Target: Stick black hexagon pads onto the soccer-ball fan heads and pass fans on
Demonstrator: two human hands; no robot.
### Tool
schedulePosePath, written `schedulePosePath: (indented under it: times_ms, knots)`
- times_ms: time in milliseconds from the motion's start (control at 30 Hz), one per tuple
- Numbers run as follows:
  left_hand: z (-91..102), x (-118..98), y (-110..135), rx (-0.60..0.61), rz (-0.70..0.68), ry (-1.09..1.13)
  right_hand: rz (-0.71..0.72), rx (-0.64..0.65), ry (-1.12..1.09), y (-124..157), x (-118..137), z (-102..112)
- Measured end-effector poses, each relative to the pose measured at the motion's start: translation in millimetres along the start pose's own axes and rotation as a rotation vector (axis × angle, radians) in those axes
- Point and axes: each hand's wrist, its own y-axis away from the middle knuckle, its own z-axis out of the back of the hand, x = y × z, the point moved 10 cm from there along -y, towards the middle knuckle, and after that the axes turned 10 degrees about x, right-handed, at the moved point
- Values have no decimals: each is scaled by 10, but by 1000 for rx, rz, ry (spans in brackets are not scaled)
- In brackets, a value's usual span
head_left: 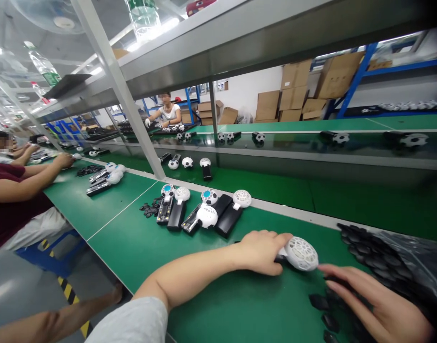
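Head view, and the left hand [261, 250] is down on the green matte bench [140, 247], fingers curled over the dark handle of a small handheld fan [300, 253]; the grip is closed on it, thumb reaching toward the head; the fan's head is a white rounded dome with a honeycomb grille, plastic and smooth, poking out just past the fingertips to the right; the handle itself is mostly hidden under the palm. Now the right hand [373, 305], lower right, lies flat and spread, fingers stretched leftward; fingertips rest among small black plastic pieces [329, 309] scattered on the bench; whether it has pinched one I cannot tell. Just beyond those fingers, a heap of black parts [368, 250] spills from a crinkled glossy clear bag [411, 252]; dark, glossy, irregular shapes. Ahead of the left knuckles, well apart, a cluster of finished fans [204, 212] lies in a row; black rectangular handles, white round heads, some patterned like footballs; beside them a little pile of black bits [150, 208]. Further off, a conveyor belt [311, 145] carries more ball-headed fans; a grey metal shelf frame [125, 95] slants overhead; to the left, a co-worker's arm [25, 183] in a maroon sleeve reaches across the bench; brown cardboard boxes [293, 90] are stacked at the back.
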Motion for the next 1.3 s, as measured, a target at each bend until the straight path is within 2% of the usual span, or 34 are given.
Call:
schedulePosePath:
  times_ms: [100, 300, 400, 567, 633, 667, 733, 800, 867, 933, 967, 1033, 1133, 1200, 1300]
  knots:
    - [-22, -34, 16, 7, -23, 24, -58, 108, -80, -66, -13, -12]
    - [-15, -45, -9, -49, -23, 49, -252, 121, -153, 7, -324, -13]
    - [-23, -48, -12, -67, -12, 41, -273, 104, -171, 31, -432, -36]
    - [-7, -42, -7, -86, -18, 101, -244, 72, -192, 21, -419, -8]
    - [72, 26, 37, -127, -33, 302, -232, 70, -182, 18, -389, 12]
    - [119, 98, 77, -159, -29, 478, -223, 63, -171, 17, -369, 29]
    - [156, 284, 193, -217, 5, 924, -201, 54, -165, 7, -318, 54]
    - [108, 407, 336, -248, 40, 1353, -185, 65, -200, -10, -245, 51]
    - [30, 410, 473, -239, 57, 1646, -166, 80, -256, -32, -120, 46]
    - [-35, 348, 581, -212, 71, 1787, -121, 86, -304, -64, 81, 71]
    - [-55, 312, 617, -199, 81, 1793, -92, 94, -322, -83, 198, 89]
    - [-31, 250, 647, -196, 81, 1658, -35, 114, -359, -123, 419, 132]
    - [136, 133, 575, -233, 25, 1168, 24, 89, -349, -153, 599, 237]
    - [199, 46, 465, -244, 19, 805, 33, 60, -310, -138, 590, 281]
    - [132, 19, 252, -203, 106, 389, -1, 26, -290, -84, 442, 281]
